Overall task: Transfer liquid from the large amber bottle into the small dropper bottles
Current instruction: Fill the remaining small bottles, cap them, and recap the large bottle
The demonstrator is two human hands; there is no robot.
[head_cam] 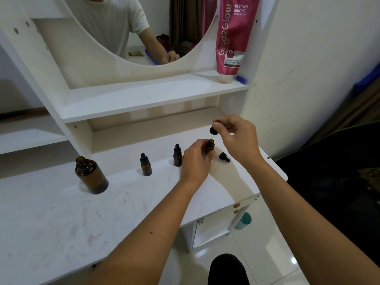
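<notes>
While dropper hovers over bottle: aim glass tip dead centre.
Left hand [195,159]: grip clamped on small bottle [210,146], upright on desk [61,212].
Right hand [239,136]: grip pinching dropper [213,129].
Large bottle [90,174]: uncapped, far left.

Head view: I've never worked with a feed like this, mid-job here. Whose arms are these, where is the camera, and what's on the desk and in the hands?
No machine here: a person works with bare hands, and the single camera sits on their head, looking forward and down.

The left hand holds a small open dropper bottle on the white desk. The right hand pinches a dropper cap just above that bottle's mouth.

Also on the desk: the large amber bottle, uncapped, at the left; two small dropper bottles with caps on; and a loose black cap lying beside the held bottle.

On the shelf above stands a pink tube beside a round mirror.
</notes>
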